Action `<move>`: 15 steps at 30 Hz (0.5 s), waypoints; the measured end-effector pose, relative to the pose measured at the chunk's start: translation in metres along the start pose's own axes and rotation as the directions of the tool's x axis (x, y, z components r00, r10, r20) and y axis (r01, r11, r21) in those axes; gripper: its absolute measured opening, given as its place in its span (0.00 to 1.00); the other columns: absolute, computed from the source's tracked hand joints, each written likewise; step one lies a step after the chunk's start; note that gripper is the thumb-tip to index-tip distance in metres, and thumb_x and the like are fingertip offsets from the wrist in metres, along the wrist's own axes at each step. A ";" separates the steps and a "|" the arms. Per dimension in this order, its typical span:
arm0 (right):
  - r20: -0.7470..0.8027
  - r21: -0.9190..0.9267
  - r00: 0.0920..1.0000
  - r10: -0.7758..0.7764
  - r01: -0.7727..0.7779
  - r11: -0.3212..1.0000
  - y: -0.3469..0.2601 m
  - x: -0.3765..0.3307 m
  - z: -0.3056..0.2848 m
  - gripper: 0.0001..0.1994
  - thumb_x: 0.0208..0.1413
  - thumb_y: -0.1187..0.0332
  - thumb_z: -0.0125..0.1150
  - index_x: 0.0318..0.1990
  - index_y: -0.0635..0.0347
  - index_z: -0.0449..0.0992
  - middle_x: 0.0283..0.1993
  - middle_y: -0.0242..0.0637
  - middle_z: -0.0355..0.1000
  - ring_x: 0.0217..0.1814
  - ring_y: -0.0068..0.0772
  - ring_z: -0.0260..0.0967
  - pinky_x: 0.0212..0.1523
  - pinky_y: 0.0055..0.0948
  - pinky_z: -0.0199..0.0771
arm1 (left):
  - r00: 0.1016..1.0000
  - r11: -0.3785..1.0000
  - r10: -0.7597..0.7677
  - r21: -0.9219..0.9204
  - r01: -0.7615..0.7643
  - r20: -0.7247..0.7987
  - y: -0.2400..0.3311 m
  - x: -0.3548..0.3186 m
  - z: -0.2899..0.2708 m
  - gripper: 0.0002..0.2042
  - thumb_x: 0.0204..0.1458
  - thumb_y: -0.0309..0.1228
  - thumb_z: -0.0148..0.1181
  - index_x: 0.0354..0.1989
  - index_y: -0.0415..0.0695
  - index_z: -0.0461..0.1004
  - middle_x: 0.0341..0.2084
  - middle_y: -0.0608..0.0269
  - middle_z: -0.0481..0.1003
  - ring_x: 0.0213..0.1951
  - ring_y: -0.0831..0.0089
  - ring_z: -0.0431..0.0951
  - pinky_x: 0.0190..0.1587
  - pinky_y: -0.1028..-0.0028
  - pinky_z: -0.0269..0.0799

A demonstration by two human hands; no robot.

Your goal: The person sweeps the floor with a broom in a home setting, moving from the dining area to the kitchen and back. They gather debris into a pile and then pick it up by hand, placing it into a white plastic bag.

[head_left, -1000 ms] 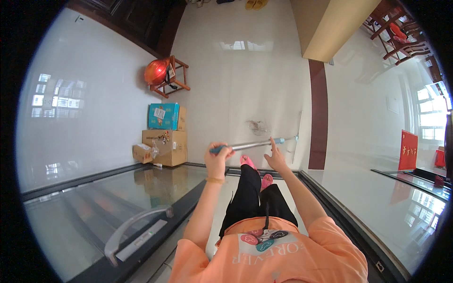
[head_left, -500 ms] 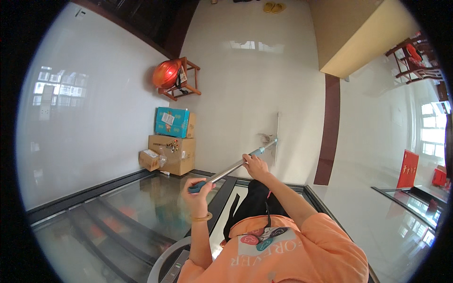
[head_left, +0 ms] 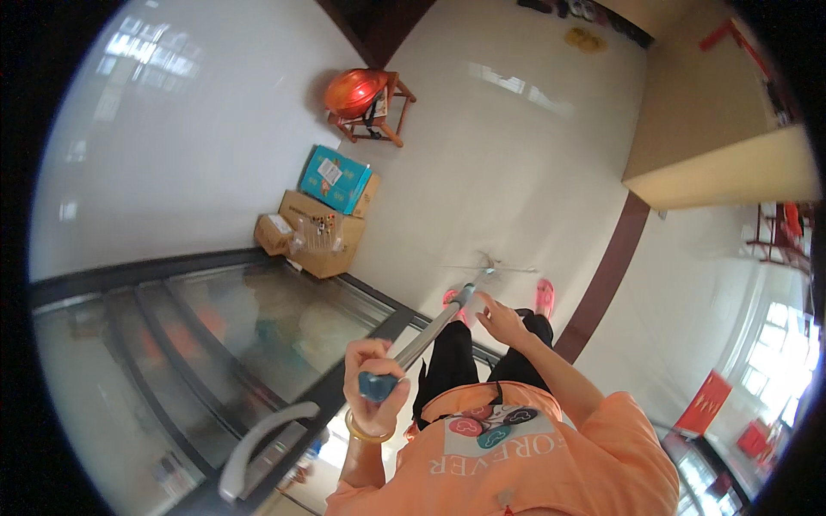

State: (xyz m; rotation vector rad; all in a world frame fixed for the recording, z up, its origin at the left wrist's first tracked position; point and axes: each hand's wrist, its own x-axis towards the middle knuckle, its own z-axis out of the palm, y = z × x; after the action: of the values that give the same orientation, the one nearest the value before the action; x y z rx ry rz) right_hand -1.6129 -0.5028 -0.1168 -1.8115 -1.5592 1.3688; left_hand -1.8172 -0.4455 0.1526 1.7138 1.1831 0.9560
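Observation:
My left hand (head_left: 374,391) is wrapped round the blue end grip of a flat mop (head_left: 428,336), near my chest. Its metal pole slants away to a thin, wide head on the floor, just beyond my feet. A grey clump of dust (head_left: 489,259) lies against the far side of the head. My right hand (head_left: 501,320) is beside the pole's blue-grey joint, apparently off it, with the index finger stretched out and nothing in it. The pink slippers (head_left: 545,297) on my feet stand on either side of the pole, close behind the mop head.
A glass door (head_left: 258,335) with a grey handle (head_left: 262,443) stands at left. Beyond it are cardboard boxes (head_left: 327,241), a turquoise box (head_left: 335,179) and a wooden stool (head_left: 391,112) bearing an orange helmet-like object (head_left: 354,92). A beige partition (head_left: 723,168) juts in at right; yellow slippers (head_left: 585,39) lie far off.
The mop head has swung from pointing away from me to lying crosswise before my feet. My right hand has come off the pole. The view has turned, and my slippers now show.

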 end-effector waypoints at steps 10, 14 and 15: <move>0.127 -0.341 0.899 0.419 -0.357 0.870 0.237 -0.094 -0.150 0.15 0.51 0.62 0.50 0.43 0.59 0.70 0.42 0.50 0.71 0.46 0.52 0.68 0.46 0.43 0.67 | 0.835 0.960 -0.022 -0.246 -0.137 -0.550 0.031 -0.068 0.096 0.07 0.36 0.20 0.57 0.15 0.38 0.64 0.10 0.60 0.65 0.14 0.71 0.63 0.20 0.71 0.61; 0.057 -0.466 0.678 0.733 -0.631 0.620 0.363 -0.151 -0.214 0.12 0.50 0.66 0.46 0.36 0.62 0.73 0.33 0.49 0.73 0.33 0.43 0.73 0.36 0.37 0.73 | 0.847 0.979 0.081 -0.119 -0.167 -0.526 0.048 -0.070 0.116 0.09 0.28 0.15 0.56 0.09 0.41 0.63 0.08 0.62 0.64 0.11 0.66 0.64 0.17 0.73 0.61; 0.085 -0.546 0.552 0.829 -0.671 0.502 0.350 -0.151 -0.223 0.12 0.50 0.67 0.45 0.34 0.63 0.74 0.30 0.49 0.74 0.27 0.40 0.73 0.31 0.36 0.74 | 0.883 0.977 0.121 -0.102 -0.186 -0.453 0.051 -0.080 0.117 0.10 0.28 0.15 0.57 0.09 0.42 0.63 0.07 0.62 0.63 0.11 0.65 0.63 0.16 0.74 0.59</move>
State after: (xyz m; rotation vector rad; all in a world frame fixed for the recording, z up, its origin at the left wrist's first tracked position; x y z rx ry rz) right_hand -1.2257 -0.6825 -0.2302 -2.9605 -1.3065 1.8826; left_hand -1.7165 -0.5566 0.1456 1.5328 1.2359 1.5571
